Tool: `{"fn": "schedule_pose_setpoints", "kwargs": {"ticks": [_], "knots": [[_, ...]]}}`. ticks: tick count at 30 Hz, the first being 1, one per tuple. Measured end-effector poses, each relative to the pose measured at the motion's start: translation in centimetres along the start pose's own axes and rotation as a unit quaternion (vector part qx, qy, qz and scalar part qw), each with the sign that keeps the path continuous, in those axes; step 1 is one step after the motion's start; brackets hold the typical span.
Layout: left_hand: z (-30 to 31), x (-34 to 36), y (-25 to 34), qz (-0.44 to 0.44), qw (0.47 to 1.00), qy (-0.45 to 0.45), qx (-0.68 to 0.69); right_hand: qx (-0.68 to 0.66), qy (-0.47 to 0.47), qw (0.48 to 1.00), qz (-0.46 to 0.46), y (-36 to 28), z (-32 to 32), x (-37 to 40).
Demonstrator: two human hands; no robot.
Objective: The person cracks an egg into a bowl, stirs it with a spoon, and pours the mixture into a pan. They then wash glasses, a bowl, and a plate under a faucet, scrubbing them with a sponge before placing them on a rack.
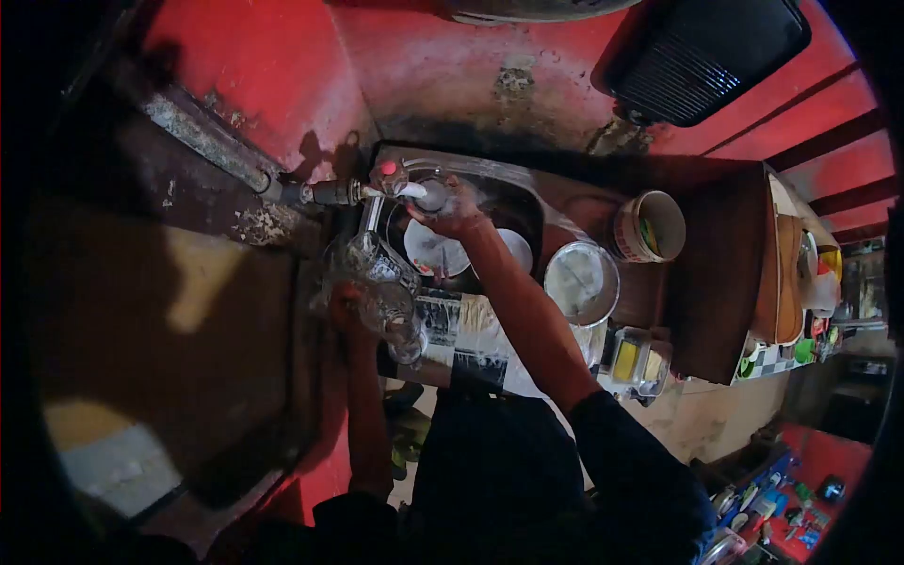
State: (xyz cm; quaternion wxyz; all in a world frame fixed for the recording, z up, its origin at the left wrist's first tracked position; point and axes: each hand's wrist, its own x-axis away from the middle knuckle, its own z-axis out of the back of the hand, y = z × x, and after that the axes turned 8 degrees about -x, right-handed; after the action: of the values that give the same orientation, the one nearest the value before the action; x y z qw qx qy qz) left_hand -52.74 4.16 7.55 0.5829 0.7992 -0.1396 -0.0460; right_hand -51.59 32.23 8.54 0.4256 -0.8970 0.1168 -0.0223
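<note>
My right hand [458, 213] is closed around a clear glass [431, 195], held tilted under the running tap [388, 173] with the red top. White water runs from the spout into the glass. Below it, white plates [435, 250] lie in the dark sink [527, 193]. My left hand [346, 305] is at the sink's left front corner, its fingers curled against a clear glass [390, 303]. Other clear glassware [372, 254] crowds around that hand; its separate pieces are hard to tell apart. The left fingertips are dim and partly hidden.
Right of the sink stand a metal bowl [582, 282] with whitish contents and a round tub [650, 227]. A clear container [640, 362] with a yellow sponge sits at the counter's front edge. A wooden cabinet [720, 268] bounds the right; a pipe [212, 146] runs along the left.
</note>
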Motion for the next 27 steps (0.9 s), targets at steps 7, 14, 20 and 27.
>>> {"fn": "schedule_pose_setpoints", "kwargs": {"ticks": [7, 14, 20, 27], "knots": [[0.0, 0.7, 0.9, -0.123, 0.978, -0.048, -0.160, 0.323, 0.236, 0.915, -0.060, -1.0, -1.8, 2.6], [0.2, 0.6, 1.5, -0.105, 0.973, -0.062, -0.195, 0.465, 0.184, 0.853, 0.150, -3.9, -1.8, 3.4], [2.1, -1.3, -2.3, -0.043, 0.980, -0.090, -0.173, 0.008, 0.170, 0.976, -0.135, -3.1, 0.2, 3.0], [-3.4, -0.3, 0.9, -0.132, 0.966, -0.073, -0.210, -0.104, 0.074, 0.966, -0.224, -0.9, 2.5, 6.6]]}}
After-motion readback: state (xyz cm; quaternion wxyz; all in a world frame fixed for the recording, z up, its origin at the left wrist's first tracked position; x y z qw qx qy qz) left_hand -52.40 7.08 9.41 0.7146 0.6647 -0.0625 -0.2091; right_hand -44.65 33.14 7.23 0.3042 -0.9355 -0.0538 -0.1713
